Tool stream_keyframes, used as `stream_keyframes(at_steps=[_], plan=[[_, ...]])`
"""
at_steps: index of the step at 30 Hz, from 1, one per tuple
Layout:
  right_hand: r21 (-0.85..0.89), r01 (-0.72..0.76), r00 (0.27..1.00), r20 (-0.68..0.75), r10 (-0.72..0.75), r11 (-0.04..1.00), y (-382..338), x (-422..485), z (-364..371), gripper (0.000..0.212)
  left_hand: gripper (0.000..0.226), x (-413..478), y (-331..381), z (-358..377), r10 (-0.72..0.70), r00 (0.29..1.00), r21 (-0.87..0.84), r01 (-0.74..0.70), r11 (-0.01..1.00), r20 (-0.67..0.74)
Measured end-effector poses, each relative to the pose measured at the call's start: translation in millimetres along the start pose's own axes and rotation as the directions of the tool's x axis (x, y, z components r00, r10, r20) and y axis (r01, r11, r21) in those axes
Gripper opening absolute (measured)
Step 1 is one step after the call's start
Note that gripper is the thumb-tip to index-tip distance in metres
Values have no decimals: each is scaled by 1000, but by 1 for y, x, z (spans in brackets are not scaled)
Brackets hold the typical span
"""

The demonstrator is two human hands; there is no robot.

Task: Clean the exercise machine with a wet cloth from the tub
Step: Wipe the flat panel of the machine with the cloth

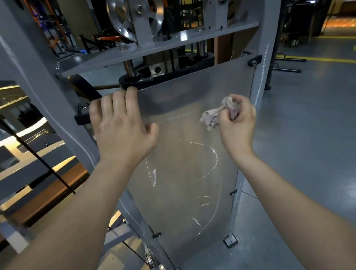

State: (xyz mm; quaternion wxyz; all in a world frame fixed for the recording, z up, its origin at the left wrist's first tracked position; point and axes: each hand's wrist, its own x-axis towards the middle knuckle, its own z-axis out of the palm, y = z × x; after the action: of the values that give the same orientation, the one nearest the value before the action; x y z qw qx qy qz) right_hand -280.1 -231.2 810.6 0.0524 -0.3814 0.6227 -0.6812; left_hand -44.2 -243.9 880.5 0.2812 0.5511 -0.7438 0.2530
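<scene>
The grey exercise machine (35, 69) fills the view, with a translucent shield panel (191, 174) over its weight stack. Wet curved streaks run down the panel. My left hand (120, 128) grips the panel's top left edge, fingers hooked over it. My right hand (236, 120) holds a bunched pale wet cloth (211, 114) against the panel's upper right part. The tub is out of view.
A metal pulley wheel (136, 11) sits above a grey crossbar (161, 46). A black cable (21, 141) runs diagonally at the left past frame bars. Grey floor (321, 150) with yellow lines lies to the right. Other gym equipment stands in the dim background.
</scene>
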Motion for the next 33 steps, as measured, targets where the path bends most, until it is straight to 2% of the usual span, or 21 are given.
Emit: stream_keyframes(at_steps=[2, 4, 5, 9, 14, 18, 21, 23, 25, 27, 28, 29, 30, 31, 32, 33], plan=[[41, 35, 992, -122, -30, 999, -9, 3, -3, 23, 72, 0, 0, 1, -2, 1000, 4, 2, 1000, 2], [68, 60, 972, -232, -43, 996, -14, 5, -3, 23, 71, 1, 0, 1, -1, 1000, 4, 1, 1000, -1], [67, 61, 970, -239, -44, 996, -14, 4, 0, 25, 71, 1, 0, 1, -2, 1000, 5, 2, 1000, 0], [-56, 134, 990, -46, -137, 989, 4, -17, 20, 19, 72, 1, 0, 0, -3, 1000, -3, 3, 1000, 2], [4, 94, 995, -27, -94, 996, 7, -6, 20, 22, 72, 2, -1, 1, -2, 1000, 4, 2, 1000, 7], [-149, 350, 937, 60, -344, 925, 22, -15, 24, 27, 72, 2, 0, 3, -7, 1000, -1, 7, 1000, 3], [-171, 426, 905, 100, -414, 889, 34, -13, 23, 34, 72, 2, 0, 3, -8, 1000, -3, 8, 1000, 5], [-170, 384, 923, 69, -377, 908, 35, -2, 19, 34, 72, 2, 0, 3, -4, 1000, -5, 4, 1000, 2], [-160, 227, 971, -36, -236, 961, 30, 4, 20, 31, 72, 2, -1, 2, 0, 1000, -5, 0, 1000, 6], [-133, 134, 985, -94, -147, 982, 23, -4, 28, 32, 72, 2, -1, 3, -2, 1000, -1, 2, 1000, 4], [-127, 164, 984, -55, -172, 978, 21, -13, 34, 34, 72, 2, -1, 3, -4, 1000, 1, 4, 1000, 1], [-119, 259, 966, 34, -257, 958, 22, -25, 39, 33, 72, 2, -1, 4, -7, 1000, 3, 7, 1000, 0], [-112, 384, 918, 152, -366, 916, 24, -37, 43, 32, 72, 2, 0, 4, -8, 1000, 3, 8, 1000, -2], [-110, 513, 838, 278, -469, 851, 29, -46, 43, 34, 72, 2, 0, 4, -10, 1000, 4, 10, 1000, -5], [-123, 614, 755, 380, -535, 779, 34, -46, 41, 35, 72, 1, 0, 4, -11, 1000, 3, 11, 1000, -9], [-135, 648, 723, 418, -550, 749, 38, -37, 38, 34, 72, 1, 0, 4, -7, 1000, -1, 7, 1000, -14]])
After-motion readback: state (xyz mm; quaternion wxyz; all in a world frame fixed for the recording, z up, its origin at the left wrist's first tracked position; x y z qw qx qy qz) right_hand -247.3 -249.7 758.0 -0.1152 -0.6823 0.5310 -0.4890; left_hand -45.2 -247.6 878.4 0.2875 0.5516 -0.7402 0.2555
